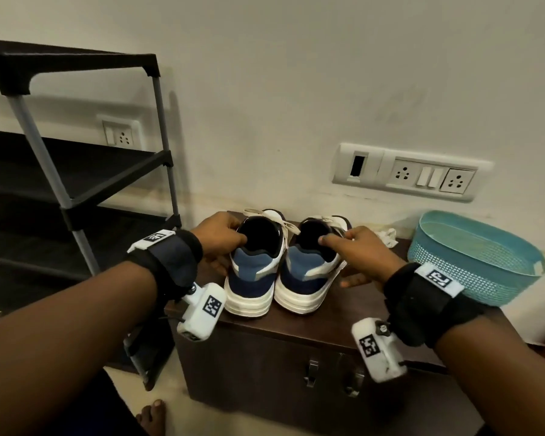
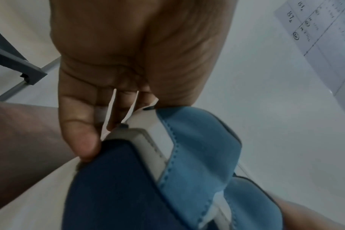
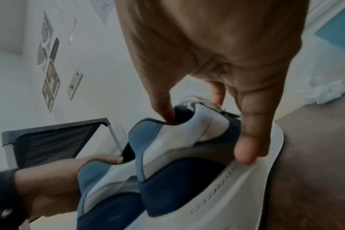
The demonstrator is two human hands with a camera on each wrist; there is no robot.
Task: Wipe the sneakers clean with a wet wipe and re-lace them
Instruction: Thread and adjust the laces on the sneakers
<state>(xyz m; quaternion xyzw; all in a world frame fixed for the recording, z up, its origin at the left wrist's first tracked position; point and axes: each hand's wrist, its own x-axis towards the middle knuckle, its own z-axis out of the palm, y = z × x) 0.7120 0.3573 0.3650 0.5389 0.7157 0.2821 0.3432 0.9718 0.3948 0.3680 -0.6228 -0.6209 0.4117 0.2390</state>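
Note:
Two blue, navy and white sneakers stand side by side, heels toward me, on a dark wooden cabinet (image 1: 353,313). My left hand (image 1: 221,243) grips the left sneaker (image 1: 254,272) at its collar, thumb inside the opening and fingers down the outer side. My right hand (image 1: 353,250) grips the right sneaker (image 1: 309,272) the same way, thumb in the opening. In the right wrist view its fingers (image 3: 248,140) lie along the sneaker's (image 3: 177,155) side down to the white sole. In the left wrist view my left fingers (image 2: 79,133) press the heel (image 2: 148,179). Cream laces (image 1: 277,221) show on both. A crumpled white wipe (image 1: 387,236) lies behind.
A turquoise plastic basket (image 1: 472,262) sits at the cabinet's right end. A black shoe rack (image 1: 76,184) stands to the left against the wall. Wall sockets (image 1: 412,176) are above the cabinet. A bare foot (image 1: 151,413) is on the floor below.

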